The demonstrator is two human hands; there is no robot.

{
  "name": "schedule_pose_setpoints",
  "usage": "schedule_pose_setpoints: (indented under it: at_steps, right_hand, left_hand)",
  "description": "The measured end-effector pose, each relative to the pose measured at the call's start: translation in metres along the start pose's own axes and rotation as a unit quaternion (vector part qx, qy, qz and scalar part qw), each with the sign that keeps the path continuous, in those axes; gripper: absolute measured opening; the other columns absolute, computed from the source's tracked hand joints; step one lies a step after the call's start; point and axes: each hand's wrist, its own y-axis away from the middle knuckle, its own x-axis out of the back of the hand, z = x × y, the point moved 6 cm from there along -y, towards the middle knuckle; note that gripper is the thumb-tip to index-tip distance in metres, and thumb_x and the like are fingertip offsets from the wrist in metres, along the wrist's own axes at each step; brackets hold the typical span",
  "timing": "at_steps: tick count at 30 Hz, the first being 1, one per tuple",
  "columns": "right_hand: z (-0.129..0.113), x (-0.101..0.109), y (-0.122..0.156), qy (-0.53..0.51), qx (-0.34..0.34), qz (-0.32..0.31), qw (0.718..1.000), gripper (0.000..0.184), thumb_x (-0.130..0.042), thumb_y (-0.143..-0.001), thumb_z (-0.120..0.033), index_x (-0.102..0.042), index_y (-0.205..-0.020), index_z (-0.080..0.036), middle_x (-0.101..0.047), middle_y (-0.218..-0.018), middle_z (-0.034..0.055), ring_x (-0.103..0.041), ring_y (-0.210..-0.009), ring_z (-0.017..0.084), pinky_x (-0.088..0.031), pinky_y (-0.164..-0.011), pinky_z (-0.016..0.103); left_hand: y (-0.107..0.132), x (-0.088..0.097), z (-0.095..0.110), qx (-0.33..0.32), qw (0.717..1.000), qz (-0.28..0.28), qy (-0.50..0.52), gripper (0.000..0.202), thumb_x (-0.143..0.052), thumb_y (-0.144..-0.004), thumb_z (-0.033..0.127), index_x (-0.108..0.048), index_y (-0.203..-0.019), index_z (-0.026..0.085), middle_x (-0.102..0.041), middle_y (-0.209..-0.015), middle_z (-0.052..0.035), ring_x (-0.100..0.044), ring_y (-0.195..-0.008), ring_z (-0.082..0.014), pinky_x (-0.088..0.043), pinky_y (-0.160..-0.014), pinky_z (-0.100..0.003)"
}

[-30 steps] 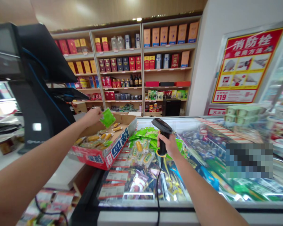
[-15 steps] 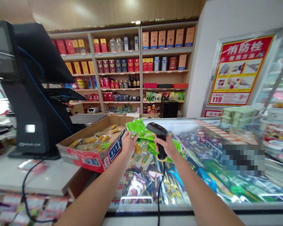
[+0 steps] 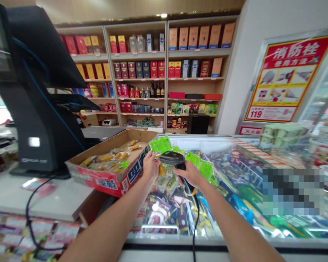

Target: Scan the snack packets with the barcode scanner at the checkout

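Note:
My left hand [image 3: 151, 166] is shut on a bright green snack packet [image 3: 160, 145], pinching its lower edge just beside the corner of a red-printed cardboard box [image 3: 117, 174]. That open box holds loose yellow-and-green snack packets [image 3: 106, 159]. My right hand [image 3: 190, 174] grips a black handheld barcode scanner [image 3: 172, 158], with its head tilted toward the green packet. The two hands are close together, and the packet stays a little apart from the scanner head. A black cable [image 3: 194, 225] hangs from the scanner.
A glass-topped freezer chest [image 3: 175, 236] full of packaged goods stands under my hands. More green packets lie on it. To the left stands a black checkout terminal [image 3: 35, 98]. Behind are wooden shelves [image 3: 166, 76] of boxed liquor, and a red fire-hydrant poster [image 3: 285, 78] hangs at right.
My left hand has moved right from above the box, carrying the green packet to the box's front corner next to the scanner. The scanner has tilted down toward the packet.

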Motion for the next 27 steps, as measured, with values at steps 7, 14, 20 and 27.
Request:
schedule_pose_setpoints:
  at_steps: [7,14,20,27]
  right_hand:
    - [0.001,0.002,-0.001,-0.026,-0.005,-0.004,1.0,0.027,-0.063,-0.075,-0.026,-0.058,-0.05,-0.018,-0.055,-0.037,-0.0019,-0.048,-0.031,0.011,-0.039,-0.037,0.022]
    - [-0.001,0.012,-0.002,-0.082,-0.018,0.042,0.996,0.025,-0.067,-0.07,-0.032,-0.057,-0.053,-0.017,-0.054,-0.039,-0.0019,-0.049,-0.03,0.011,-0.039,-0.034,0.021]
    - [0.009,0.078,0.0,-0.202,0.0,0.3,0.932,0.026,-0.071,-0.065,-0.035,-0.055,-0.057,-0.017,-0.055,-0.044,-0.0019,-0.05,-0.032,0.012,-0.043,-0.032,0.023]
    - [0.022,0.176,0.039,-0.255,0.103,0.58,0.767,0.026,-0.069,-0.066,-0.033,-0.046,-0.067,-0.021,-0.051,-0.043,-0.0076,-0.049,-0.032,0.012,-0.044,-0.032,0.024]
  left_hand:
    - [-0.001,0.005,-0.002,0.006,1.0,0.013,-0.008,0.021,-0.074,-0.067,0.028,-0.063,-0.081,0.017,-0.067,-0.073,-0.0011,-0.064,-0.067,-0.0117,-0.049,-0.067,-0.024]
    - [0.002,0.006,-0.005,0.022,1.0,0.015,-0.006,0.019,-0.072,-0.066,0.027,-0.06,-0.077,0.018,-0.07,-0.075,-0.0017,-0.068,-0.074,-0.0157,-0.052,-0.084,-0.037]
    - [0.01,-0.022,-0.021,0.094,0.995,-0.008,-0.022,0.012,-0.065,-0.066,0.015,-0.059,-0.076,0.016,-0.069,-0.076,-0.0049,-0.069,-0.076,-0.0189,-0.055,-0.085,-0.042]
    - [0.024,-0.081,-0.064,0.157,0.987,-0.014,-0.024,0.02,-0.058,-0.063,0.001,-0.049,-0.066,0.018,-0.063,-0.067,-0.0008,-0.065,-0.067,-0.014,-0.056,-0.085,-0.043]
